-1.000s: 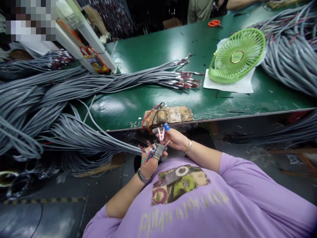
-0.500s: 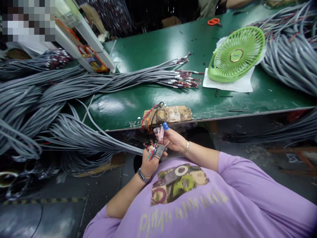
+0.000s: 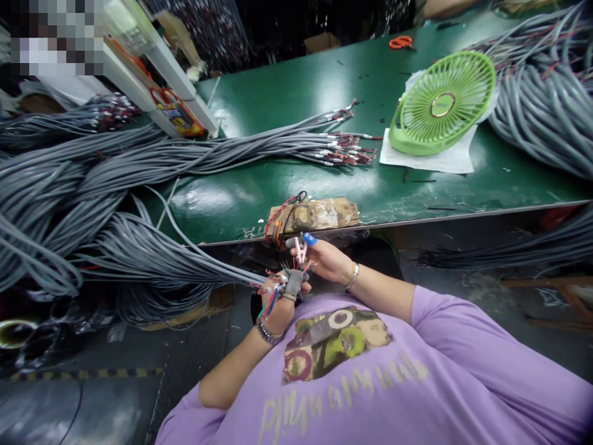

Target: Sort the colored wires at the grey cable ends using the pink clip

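My left hand (image 3: pixel 277 312) is closed around the ends of several grey cables (image 3: pixel 241 272) in front of my chest. Thin coloured wires (image 3: pixel 269 303) fan out from its grip, and a grey wrapping (image 3: pixel 294 284) covers one finger. Close beside it, my right hand (image 3: pixel 331 262) pinches a small pale pink, clip-like tool (image 3: pixel 301 250) over the wire tips. A blue cover (image 3: pixel 309 239) sits on a digit of that hand. Just beyond, at the table edge, lies a wooden block (image 3: pixel 327 213) with red and black leads. The fingers partly hide the wire ends.
Grey cable bundles (image 3: pixel 139 161) spread across the left of the green table (image 3: pixel 287 86). A green fan (image 3: pixel 442 105) stands on white paper at right, near another cable heap (image 3: pixel 546 105). Orange-handled scissors (image 3: pixel 401 42) lie at the back. A white post (image 3: pixel 171 68) rises at left.
My left hand has turned slightly, so the coloured wires now hang lower and to the left. The pink tool has shifted and shows its forked shape, still in my right hand.
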The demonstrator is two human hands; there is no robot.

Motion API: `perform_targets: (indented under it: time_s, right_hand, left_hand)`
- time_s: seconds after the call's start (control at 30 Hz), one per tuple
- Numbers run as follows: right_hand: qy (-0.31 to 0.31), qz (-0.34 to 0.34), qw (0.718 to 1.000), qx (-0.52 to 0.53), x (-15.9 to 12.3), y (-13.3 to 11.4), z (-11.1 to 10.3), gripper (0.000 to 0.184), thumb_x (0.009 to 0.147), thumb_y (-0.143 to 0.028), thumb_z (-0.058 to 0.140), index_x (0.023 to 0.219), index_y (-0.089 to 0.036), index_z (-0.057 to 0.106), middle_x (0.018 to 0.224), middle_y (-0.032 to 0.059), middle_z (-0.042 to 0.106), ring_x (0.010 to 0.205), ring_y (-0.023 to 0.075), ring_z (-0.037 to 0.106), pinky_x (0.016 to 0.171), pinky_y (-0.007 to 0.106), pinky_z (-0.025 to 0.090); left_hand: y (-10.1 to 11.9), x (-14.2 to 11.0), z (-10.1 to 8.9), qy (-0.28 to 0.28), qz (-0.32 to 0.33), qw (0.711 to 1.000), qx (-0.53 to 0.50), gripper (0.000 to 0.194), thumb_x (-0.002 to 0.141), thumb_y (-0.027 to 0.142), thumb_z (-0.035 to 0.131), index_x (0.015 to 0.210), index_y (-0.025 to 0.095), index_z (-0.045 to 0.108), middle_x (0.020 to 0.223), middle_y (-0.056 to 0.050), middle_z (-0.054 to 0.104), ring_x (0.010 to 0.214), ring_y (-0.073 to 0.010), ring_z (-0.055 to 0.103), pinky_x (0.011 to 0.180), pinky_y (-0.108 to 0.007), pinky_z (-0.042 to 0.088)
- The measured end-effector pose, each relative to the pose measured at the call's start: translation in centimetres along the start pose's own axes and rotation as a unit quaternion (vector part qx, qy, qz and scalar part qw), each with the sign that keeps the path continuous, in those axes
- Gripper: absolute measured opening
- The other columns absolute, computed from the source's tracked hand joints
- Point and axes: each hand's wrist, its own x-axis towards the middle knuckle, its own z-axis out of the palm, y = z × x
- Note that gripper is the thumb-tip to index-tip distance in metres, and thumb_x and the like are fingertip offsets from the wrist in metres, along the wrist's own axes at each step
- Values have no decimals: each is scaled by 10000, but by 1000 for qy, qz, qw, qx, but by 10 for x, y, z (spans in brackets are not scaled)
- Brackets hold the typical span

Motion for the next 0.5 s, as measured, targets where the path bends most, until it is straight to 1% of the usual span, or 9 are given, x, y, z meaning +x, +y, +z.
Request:
perform_targets:
  time_s: [0.1, 0.2, 0.3, 0.4, 0.5]
  right_hand:
    - [-6, 7, 1000, 5, 3, 3, -3, 467, 947, -515, 415, 853, -124, 651, 741, 57, 667, 580, 114, 565, 539, 226, 477]
    - [-27, 39, 999, 23, 5, 2, -6, 521, 946, -559, 366, 870, -126, 645, 718, 51, 656, 564, 117, 559, 522, 230, 485]
    - [-40, 62, 996, 51, 8, 2, -7, 518, 933, -572, 385, 863, -123, 633, 712, 40, 650, 537, 108, 543, 510, 231, 488]
    - [-33, 58, 995, 72, 13, 5, -9, 502, 897, -593, 451, 829, -125, 621, 717, 31, 651, 541, 104, 558, 519, 232, 497]
    - [-29, 49, 995, 85, 17, 8, -9, 490, 869, -597, 502, 807, -125, 615, 700, 23, 648, 523, 98, 559, 505, 227, 492]
  left_hand:
    - [-6, 4, 3, -8, 4, 1000, 17, 316, 889, 378, 540, 712, 172, 702, 624, -28, 700, 527, -138, 610, 555, -264, 470]
    - [-8, 6, 5, -15, 18, 999, 28, 300, 884, 360, 543, 720, 172, 708, 617, -31, 700, 529, -151, 620, 545, -271, 469]
    - [-6, 5, 7, -4, 43, 998, 46, 268, 885, 318, 540, 739, 175, 714, 630, -35, 705, 597, -174, 654, 594, -288, 486]
    - [-5, 4, 7, 6, 61, 996, 65, 256, 888, 277, 528, 741, 180, 714, 660, -36, 714, 668, -187, 675, 650, -302, 493]
    - [-6, 4, 8, 5, 56, 996, 75, 257, 881, 255, 527, 717, 179, 710, 673, -39, 718, 691, -189, 682, 677, -306, 494]
